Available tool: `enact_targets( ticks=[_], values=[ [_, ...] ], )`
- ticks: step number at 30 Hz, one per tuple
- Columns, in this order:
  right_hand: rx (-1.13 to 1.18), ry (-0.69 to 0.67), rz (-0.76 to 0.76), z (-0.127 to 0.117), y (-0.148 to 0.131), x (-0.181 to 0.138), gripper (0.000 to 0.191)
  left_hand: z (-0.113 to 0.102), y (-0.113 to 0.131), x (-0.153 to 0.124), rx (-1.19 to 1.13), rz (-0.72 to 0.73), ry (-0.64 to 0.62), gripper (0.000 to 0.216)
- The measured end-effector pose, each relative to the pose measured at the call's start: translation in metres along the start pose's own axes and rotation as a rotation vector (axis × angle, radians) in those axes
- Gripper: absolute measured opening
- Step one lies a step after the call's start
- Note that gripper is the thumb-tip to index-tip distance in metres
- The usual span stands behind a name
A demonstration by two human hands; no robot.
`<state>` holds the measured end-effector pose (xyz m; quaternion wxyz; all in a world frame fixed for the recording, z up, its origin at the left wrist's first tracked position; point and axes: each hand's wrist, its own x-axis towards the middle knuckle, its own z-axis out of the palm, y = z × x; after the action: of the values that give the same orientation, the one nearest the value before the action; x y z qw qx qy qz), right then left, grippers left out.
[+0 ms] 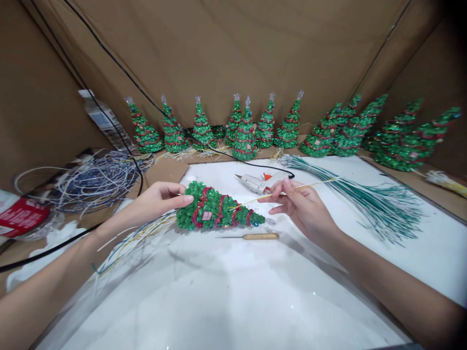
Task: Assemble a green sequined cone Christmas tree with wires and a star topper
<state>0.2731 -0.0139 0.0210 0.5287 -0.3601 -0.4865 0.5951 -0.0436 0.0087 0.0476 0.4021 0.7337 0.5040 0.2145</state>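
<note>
A small green glittery Christmas tree (226,210) with red garland lies on its side in the air just above the white board, its tip pointing right. My left hand (164,200) grips it by the base. Between the fingertips of my right hand (301,206) is a thin yellow wire (250,201), whose left end touches the tree's side. A bundle of white, yellow and green wires (140,240) trails leftward from the base. Below the tree lies an awl (260,236) with a wooden handle. Behind my right hand rests a white glue gun (255,183).
Several finished-looking trees (245,136) stand along the cardboard back wall. Green wires (361,199) lie bundled at the right, and tangled white and blue wire (102,180) at the left. A clear bottle (105,119) leans there. Black cables (109,114) cross the left side.
</note>
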Motion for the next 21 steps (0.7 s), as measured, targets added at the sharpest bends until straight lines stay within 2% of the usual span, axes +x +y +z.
enact_targets(
  ticks=[4, 11, 21],
  values=[
    [-0.029, -0.005, -0.007, -0.001, 0.0, -0.001, 0.035, 0.0, -0.001, 0.0, -0.011, -0.007, -0.011, 0.033],
    [-0.224, -0.066, -0.144, -0.002, -0.007, -0.004, 0.039, -0.001, 0.0, 0.0, -0.024, -0.011, -0.013, 0.034],
    [-0.295, -0.124, -0.091, 0.0, -0.017, -0.009, 0.04, -0.001, -0.003, 0.001, -0.047, -0.012, -0.021, 0.04]
  ],
)
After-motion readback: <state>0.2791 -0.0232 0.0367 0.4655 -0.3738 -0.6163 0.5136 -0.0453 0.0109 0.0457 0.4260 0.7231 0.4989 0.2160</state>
